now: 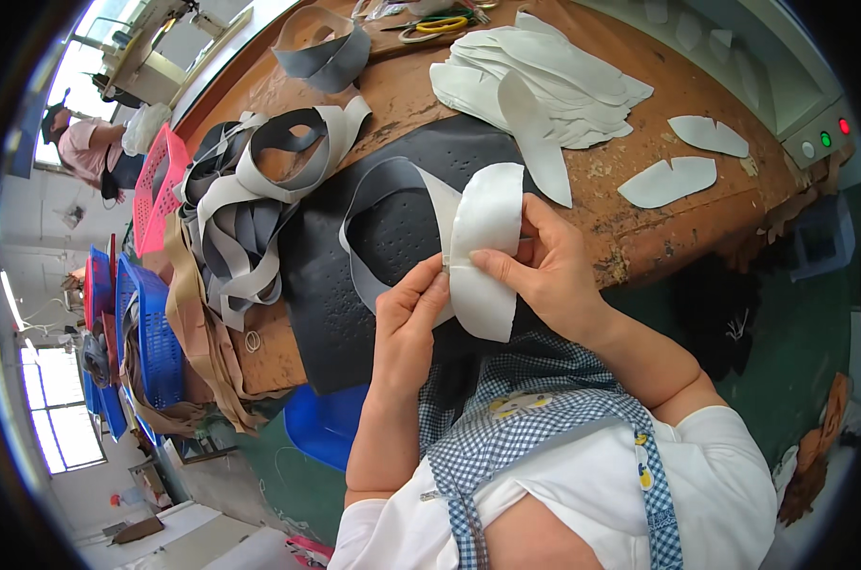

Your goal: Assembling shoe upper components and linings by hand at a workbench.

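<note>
- In front of the checked apron (pixel 545 413), the gray band (pixel 352 233) is pinched shut in the grip of the left hand (pixel 407 318), right by the edge of the white piece (pixel 487 214).
- The white piece is gripped by the right hand (pixel 554 271), with the thumb on its front, near the middle line.
- Both are held up over the black mat (pixel 321 285), which is laid on the table (pixel 402 90).
- The step seems to be matching the band to the middle of the white piece; for the next move, edges must be kept even and fingers steady.
- Farther off, loose bands (pixel 259 176) are heaped at the left, and white cut pieces (pixel 545 81) are piled at the right.
- Yellow-handled scissors (pixel 442 26) are seen at the far edge.
</note>
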Action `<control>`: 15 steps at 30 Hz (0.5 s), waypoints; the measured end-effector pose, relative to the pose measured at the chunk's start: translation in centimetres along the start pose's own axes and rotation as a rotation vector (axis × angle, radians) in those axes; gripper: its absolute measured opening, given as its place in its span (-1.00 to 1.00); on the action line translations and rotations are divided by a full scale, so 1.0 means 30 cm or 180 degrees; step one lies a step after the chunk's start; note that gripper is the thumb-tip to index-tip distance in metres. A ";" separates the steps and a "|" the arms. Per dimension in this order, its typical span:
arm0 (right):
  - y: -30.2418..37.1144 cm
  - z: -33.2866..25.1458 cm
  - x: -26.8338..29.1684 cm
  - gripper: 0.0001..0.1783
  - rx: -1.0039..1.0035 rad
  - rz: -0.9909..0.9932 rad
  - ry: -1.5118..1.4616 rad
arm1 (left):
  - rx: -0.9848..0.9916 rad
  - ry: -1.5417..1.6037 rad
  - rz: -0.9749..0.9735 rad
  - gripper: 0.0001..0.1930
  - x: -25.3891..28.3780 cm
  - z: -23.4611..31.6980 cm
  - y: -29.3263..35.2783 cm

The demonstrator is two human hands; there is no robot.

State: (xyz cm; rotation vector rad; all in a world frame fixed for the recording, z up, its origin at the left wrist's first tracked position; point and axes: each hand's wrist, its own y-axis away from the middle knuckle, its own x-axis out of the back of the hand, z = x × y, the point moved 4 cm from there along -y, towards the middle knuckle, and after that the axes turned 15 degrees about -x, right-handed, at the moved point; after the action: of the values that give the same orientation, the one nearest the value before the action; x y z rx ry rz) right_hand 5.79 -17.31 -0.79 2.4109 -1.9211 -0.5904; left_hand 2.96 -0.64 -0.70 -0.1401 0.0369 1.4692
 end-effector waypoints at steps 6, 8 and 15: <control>-0.001 0.005 0.001 -0.56 0.0002 -0.0045 0.0098 | 0.0080 0.0071 -0.0028 -0.67 0.002 0.000 0.000; -0.001 0.007 -0.003 -0.55 0.0004 -0.0005 0.0161 | 0.0092 0.0071 -0.0039 -0.67 0.003 0.000 -0.002; -0.013 0.008 0.001 -0.55 -0.0075 -0.0194 -0.0060 | 0.0202 0.0237 -0.0049 -0.67 0.008 0.004 -0.009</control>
State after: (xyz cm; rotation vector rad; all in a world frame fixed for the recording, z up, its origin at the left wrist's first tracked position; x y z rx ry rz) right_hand 6.10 -17.19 -1.12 2.4665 -1.8426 -0.6366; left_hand 3.24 -0.41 -0.58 -0.1429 0.1425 1.4453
